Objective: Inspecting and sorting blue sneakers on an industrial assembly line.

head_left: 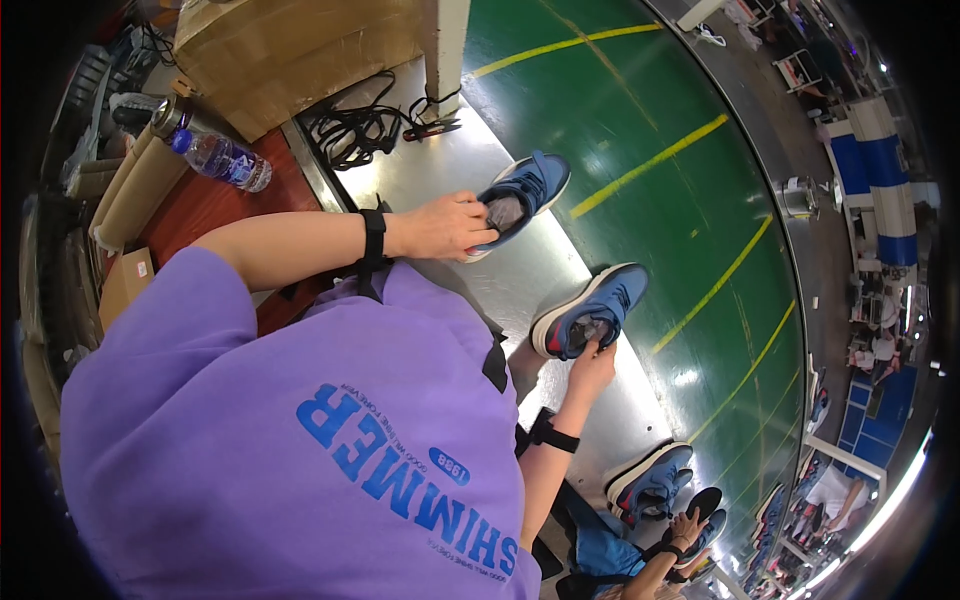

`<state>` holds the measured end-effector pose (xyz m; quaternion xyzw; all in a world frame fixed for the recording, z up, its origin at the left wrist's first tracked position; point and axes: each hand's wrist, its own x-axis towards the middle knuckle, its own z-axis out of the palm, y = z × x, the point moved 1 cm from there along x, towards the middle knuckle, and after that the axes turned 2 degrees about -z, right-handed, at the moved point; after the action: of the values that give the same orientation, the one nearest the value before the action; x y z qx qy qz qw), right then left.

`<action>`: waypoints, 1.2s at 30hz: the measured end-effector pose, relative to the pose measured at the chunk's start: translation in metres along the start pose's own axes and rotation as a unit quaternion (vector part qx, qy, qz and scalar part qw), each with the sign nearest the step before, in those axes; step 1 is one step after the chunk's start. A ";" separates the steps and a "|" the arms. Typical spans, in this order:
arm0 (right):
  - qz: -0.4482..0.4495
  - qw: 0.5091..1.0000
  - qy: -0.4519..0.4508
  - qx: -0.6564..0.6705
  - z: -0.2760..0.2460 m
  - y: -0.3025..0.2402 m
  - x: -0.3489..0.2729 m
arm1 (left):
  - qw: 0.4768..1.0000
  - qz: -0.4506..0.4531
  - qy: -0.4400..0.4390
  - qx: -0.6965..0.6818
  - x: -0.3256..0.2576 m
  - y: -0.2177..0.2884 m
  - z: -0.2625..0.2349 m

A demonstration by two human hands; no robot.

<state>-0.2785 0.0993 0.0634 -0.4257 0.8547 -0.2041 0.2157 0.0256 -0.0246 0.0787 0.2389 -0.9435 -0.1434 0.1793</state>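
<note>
My left hand [445,226] is closed round the heel end of a blue lace-up sneaker [537,184] with a white sole. Crumpled grey stuffing shows in that shoe's opening, beside my fingers. Further right, my right hand [594,368] pinches the heel collar of a matching sneaker [613,294], whose white sole and red heel patch face left. Grey filling sits inside this one too. Both shoes are at the border of the metal ledge [490,150] and the green belt [640,130]. A black band circles each of my wrists.
Another blue sneaker [650,482] stands at lower right, near a co-worker's hand [686,530] holding a flat black oval piece [705,503]. Black cables [355,130] lie by a post at the far left. A water bottle [222,160] and a cardboard box [300,50] are at left.
</note>
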 end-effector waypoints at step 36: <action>-0.166 0.969 -0.181 0.029 0.052 -0.126 -0.007 | 0.983 0.022 0.025 0.178 0.052 0.031 0.033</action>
<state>-0.1656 0.0272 0.0885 -0.5853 0.7124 -0.1817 0.3417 -0.0430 -0.0184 0.0739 0.2495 -0.9543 0.0371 0.1605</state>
